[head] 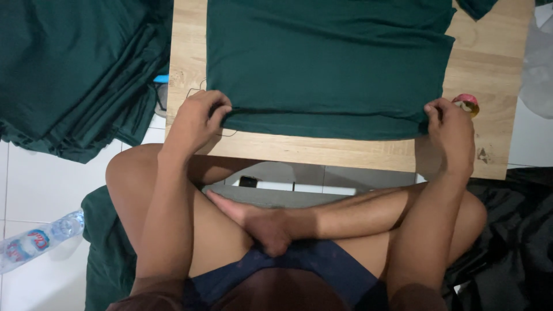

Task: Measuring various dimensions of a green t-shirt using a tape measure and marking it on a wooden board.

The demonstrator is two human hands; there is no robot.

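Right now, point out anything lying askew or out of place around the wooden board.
A clear plastic water bottle lies on its side on the white tiled floor, apart from the work. On the board, the dark green garment lies flat, with the left hand and right hand pinching its near corners.

A home floor used as a small garment-folding spot: the person sits cross-legged on white tiles (34,190) at a low wooden board (489,69), a tall stack of folded green shirts (75,75) far left and a water bottle (34,245) near left.
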